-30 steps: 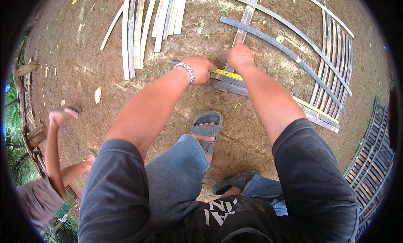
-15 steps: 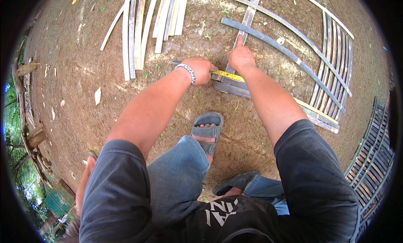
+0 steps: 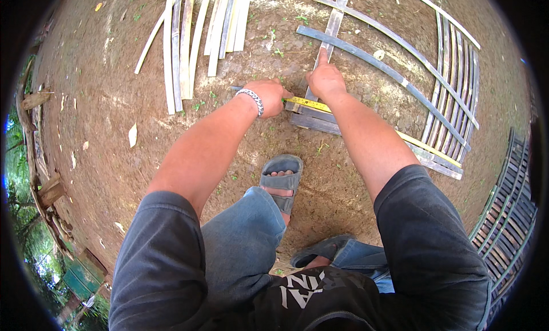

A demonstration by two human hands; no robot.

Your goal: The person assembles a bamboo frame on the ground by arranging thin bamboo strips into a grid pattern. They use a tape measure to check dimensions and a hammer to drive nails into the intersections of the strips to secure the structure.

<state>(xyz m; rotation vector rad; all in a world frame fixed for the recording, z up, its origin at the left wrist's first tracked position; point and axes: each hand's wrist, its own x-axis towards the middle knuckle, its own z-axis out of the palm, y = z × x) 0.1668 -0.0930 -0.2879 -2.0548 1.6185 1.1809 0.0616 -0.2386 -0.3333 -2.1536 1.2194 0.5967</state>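
Note:
My left hand, with a braided bracelet at its wrist, pinches the end of a yellow tape measure. The tape runs right along the near slats of a bamboo frame and passes behind my right forearm. A dark narrow tip pokes out left of that wrist; its kind is unclear. My right hand closes on a crosswise bamboo slat, index finger stretched along it, the other fingers curled and partly hidden. Beyond it, a long grey slat crosses over this slat toward the right.
Loose bamboo strips lie at the far left. Close-set slats form the frame's right end. A finished-looking slatted panel stands at the right rim. Rough wooden poles edge the left. My sandalled foot is just below the frame.
The view has shifted slightly. Both hands keep their places on the tape and the slat. Another person's arm and foot at the lower left have gone out of view.

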